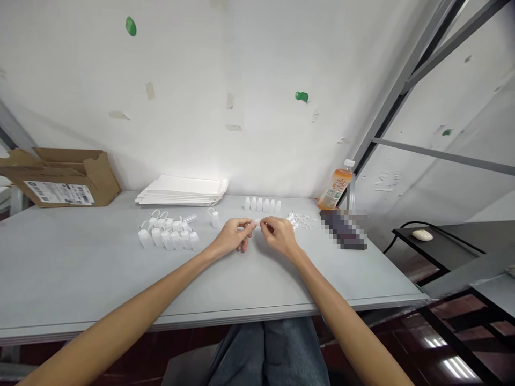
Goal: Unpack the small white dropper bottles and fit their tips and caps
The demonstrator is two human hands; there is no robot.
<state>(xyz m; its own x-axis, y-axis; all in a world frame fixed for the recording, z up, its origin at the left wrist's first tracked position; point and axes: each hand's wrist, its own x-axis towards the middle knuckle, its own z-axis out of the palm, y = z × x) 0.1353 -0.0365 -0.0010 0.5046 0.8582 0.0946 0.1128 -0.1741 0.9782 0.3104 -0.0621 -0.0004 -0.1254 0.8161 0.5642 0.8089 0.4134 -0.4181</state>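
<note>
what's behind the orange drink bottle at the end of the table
Behind the clear plastic bottle of orange drink with a white cap is the white painted wall, with a grey metal frame strut just right. The wall directly behind the bottle is covered.

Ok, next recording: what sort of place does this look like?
Probably a small packing or light-assembly workspace. The long table holds rows of small white plastic bottles, a cardboard shipping box with a printed label, and a stack of white paper.
</note>
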